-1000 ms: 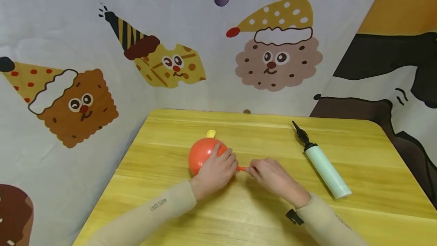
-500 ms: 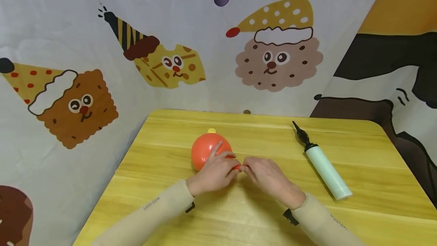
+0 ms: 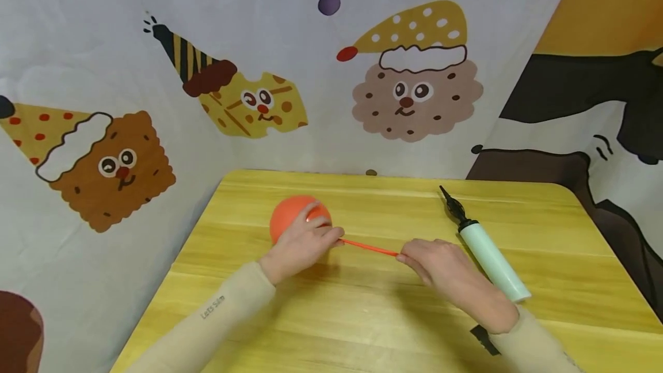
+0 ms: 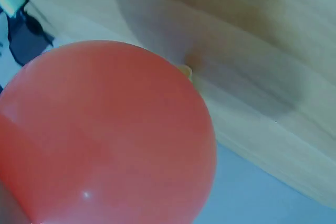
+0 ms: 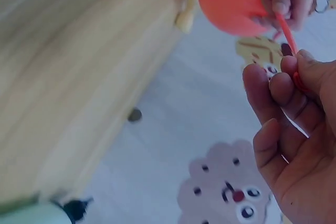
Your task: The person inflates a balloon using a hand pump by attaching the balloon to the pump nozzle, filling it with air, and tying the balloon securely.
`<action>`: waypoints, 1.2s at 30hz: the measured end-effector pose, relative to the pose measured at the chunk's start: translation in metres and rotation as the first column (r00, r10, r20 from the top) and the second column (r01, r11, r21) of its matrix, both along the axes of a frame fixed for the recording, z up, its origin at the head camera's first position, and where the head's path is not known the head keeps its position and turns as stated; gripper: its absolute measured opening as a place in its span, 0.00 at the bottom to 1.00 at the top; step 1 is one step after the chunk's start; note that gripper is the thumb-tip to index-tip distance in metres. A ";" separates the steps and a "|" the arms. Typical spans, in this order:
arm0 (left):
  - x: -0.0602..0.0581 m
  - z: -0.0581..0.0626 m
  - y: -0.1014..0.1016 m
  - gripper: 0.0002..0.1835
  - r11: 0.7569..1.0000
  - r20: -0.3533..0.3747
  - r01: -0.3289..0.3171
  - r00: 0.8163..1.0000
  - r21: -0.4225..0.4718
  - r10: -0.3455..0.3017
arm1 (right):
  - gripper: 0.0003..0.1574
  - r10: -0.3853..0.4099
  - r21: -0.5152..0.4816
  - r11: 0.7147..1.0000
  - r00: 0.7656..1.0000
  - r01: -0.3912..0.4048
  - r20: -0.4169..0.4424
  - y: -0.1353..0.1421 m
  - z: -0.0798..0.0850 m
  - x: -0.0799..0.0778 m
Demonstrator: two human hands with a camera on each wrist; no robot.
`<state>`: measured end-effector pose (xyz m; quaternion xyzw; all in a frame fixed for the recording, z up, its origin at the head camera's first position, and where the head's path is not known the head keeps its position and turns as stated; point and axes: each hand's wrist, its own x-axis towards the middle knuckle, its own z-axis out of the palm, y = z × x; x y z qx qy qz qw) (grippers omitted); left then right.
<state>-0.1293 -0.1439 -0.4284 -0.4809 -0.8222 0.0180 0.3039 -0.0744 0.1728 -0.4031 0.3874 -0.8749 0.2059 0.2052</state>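
Observation:
An inflated red balloon (image 3: 289, 216) is at the left-centre of the table in the head view; it fills much of the left wrist view. My left hand (image 3: 303, 242) lies against its side and pinches the base of its neck between thumb and finger. The neck (image 3: 370, 247) is stretched into a thin, straight strand towards the right. At the strand's far end, my right hand (image 3: 446, 272) pinches the balloon's tail between thumb and forefinger. In the right wrist view the other fingers (image 5: 283, 108) are loosely bent, and a bit of red rubber (image 5: 300, 81) shows at the pinch.
A pale green hand pump (image 3: 492, 261) with a black nozzle lies on the wooden table (image 3: 362, 327), just beyond my right hand. A small yellow piece (image 5: 185, 17), perhaps a flat balloon, lies behind the red one. A cartoon-printed cloth (image 3: 321, 148) hangs around the table.
My hands first came together at the neck, then drew apart: the right moved right with the tail, the left moved left with the balloon. The neck is now longer and thinner.

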 end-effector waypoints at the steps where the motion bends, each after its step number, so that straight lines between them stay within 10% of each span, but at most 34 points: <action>1: -0.003 0.001 -0.002 0.16 1.000 -0.006 -0.001 1.000 0.026 0.001 | 0.17 -0.005 -0.005 1.000 1.000 0.004 -0.026 0.004 0.002 0.000; 13: -0.009 0.016 -0.009 0.15 0.989 0.081 -0.077 0.994 0.126 0.067 | 0.28 -0.098 -0.026 0.995 0.969 0.094 -0.225 0.014 0.013 -0.008; 20: 0.006 0.037 0.006 0.09 0.975 0.335 -0.218 0.923 0.053 0.188 | 0.27 -0.136 -0.046 0.991 0.922 0.128 -0.362 0.016 0.022 -0.028; 24: 0.008 0.040 0.009 0.11 0.973 0.328 -0.228 0.923 0.042 0.202 | 0.25 -0.144 -0.069 0.990 0.892 0.126 -0.428 0.018 0.025 -0.035; 31: 0.008 0.042 0.011 0.47 0.983 0.416 -0.186 0.893 -0.005 0.171 | 0.21 -0.113 -0.078 0.993 0.844 0.085 -0.524 0.010 0.028 -0.037; 36: 0.006 0.043 0.015 0.43 0.984 0.424 -0.177 0.891 -0.006 0.163 | 0.21 -0.106 -0.088 0.994 0.831 0.069 -0.547 0.006 0.027 -0.034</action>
